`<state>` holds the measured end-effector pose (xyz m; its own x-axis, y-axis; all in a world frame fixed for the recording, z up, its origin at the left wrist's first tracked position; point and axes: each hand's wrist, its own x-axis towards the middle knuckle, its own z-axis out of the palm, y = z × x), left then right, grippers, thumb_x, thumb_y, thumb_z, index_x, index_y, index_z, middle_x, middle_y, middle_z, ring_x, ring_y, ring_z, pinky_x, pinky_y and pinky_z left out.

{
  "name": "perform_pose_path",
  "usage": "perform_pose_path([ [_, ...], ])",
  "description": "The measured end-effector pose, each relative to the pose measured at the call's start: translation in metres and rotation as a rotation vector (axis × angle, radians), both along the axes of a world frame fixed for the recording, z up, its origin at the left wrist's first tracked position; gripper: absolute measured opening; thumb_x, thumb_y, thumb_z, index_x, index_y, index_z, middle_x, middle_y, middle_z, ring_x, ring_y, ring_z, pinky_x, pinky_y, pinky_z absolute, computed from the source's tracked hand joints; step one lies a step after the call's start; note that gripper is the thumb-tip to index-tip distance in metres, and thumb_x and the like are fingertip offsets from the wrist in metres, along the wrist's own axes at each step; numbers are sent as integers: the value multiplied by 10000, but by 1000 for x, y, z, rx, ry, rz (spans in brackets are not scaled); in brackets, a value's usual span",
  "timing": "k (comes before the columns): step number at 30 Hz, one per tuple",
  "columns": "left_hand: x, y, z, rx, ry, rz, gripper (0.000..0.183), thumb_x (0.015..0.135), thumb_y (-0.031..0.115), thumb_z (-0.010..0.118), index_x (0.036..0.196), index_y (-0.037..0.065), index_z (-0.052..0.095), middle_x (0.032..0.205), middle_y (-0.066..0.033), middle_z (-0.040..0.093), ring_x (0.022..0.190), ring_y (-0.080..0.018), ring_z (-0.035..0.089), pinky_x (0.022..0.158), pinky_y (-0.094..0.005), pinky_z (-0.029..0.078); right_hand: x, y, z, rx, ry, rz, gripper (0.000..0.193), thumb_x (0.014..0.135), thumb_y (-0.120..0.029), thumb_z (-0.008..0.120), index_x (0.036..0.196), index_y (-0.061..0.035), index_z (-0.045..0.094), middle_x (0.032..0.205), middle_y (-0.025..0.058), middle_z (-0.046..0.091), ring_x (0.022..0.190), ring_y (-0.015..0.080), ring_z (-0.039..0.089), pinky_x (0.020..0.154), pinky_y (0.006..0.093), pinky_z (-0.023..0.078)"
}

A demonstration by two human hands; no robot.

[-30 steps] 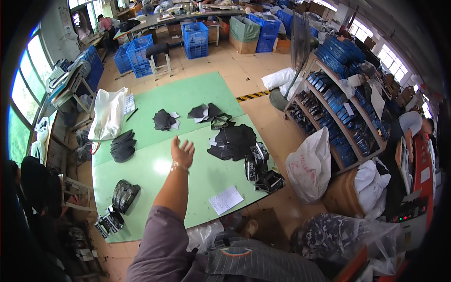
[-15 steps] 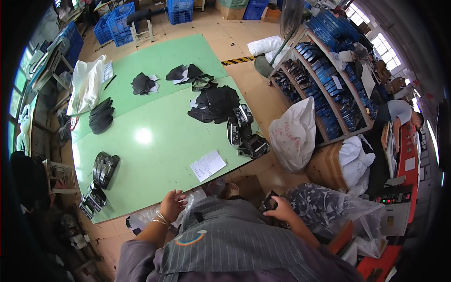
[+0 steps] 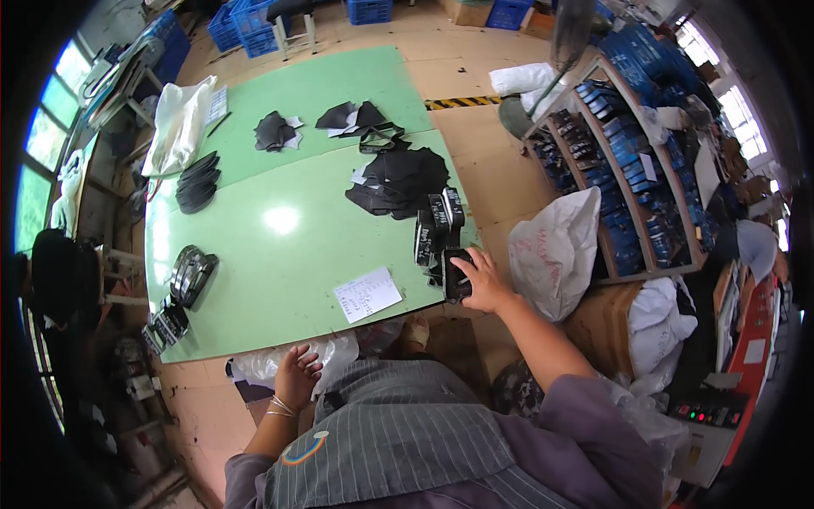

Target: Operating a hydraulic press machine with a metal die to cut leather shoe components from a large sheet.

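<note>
My right hand [image 3: 482, 284] grips a small dark cutting die [image 3: 456, 270], a frame-like piece with a hollow middle, at the right edge of the green table [image 3: 271, 288]. Just beyond it stand more black dies [image 3: 434, 227] with white markings, partly covered by the one in my grip. Near the front edge of the table my left hand [image 3: 298, 378] hangs with loosely bent fingers and holds nothing. A sheet of paper with handwriting [image 3: 367, 294] lies on the table between both hands. Behind the dies rests a pile of dark cut pieces [image 3: 398, 182].
Curved black dies [image 3: 193, 276] stand at the table's left, with a fanned stack of dark pieces [image 3: 198, 182] and a white sack [image 3: 180, 123] farther back. To the right are another white sack [image 3: 555, 250] and a shelf rack [image 3: 617, 153] full of blue dies.
My right hand has moved from beside my lap, forward and up to the table's right edge, carrying the cutting die. My left hand stays low, slightly lower in view.
</note>
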<state>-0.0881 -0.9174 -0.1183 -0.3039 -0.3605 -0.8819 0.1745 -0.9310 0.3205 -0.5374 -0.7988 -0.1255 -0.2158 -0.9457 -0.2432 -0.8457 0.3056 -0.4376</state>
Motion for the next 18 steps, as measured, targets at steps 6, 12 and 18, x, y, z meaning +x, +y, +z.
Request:
perform_pose_path([
  [6, 14, 76, 5, 4, -151, 124, 396, 901, 404, 545, 1155, 100, 555, 974, -81, 629, 883, -253, 594, 808, -392, 460, -26, -28, -16, 19, -41, 277, 938, 531, -148, 792, 1378, -213, 394, 1417, 198, 310, 1298, 423, 304, 1074, 477, 324],
  [12, 64, 223, -17, -702, -350, -869, 682, 953, 505, 431, 1395, -12, 381, 1357, -155, 499, 1253, -278, 464, 1083, -339, 301, -38, 9, -6, 34, 14, 274, 1036, 499, -145, 779, 1429, -226, 331, 1488, 200, 220, 1349, 434, 238, 1080, 529, 273],
  [18, 60, 261, 65, 20, -430, -483, 763, 957, 603, 289, 1386, -18, 403, 1372, -124, 486, 1256, -235, 449, 1093, -328, 279, -28, 33, 42, 64, 165, 203, 1075, 562, -340, 830, 1469, -245, 261, 1541, 183, 116, 1405, 405, 141, 1080, 589, 188],
])
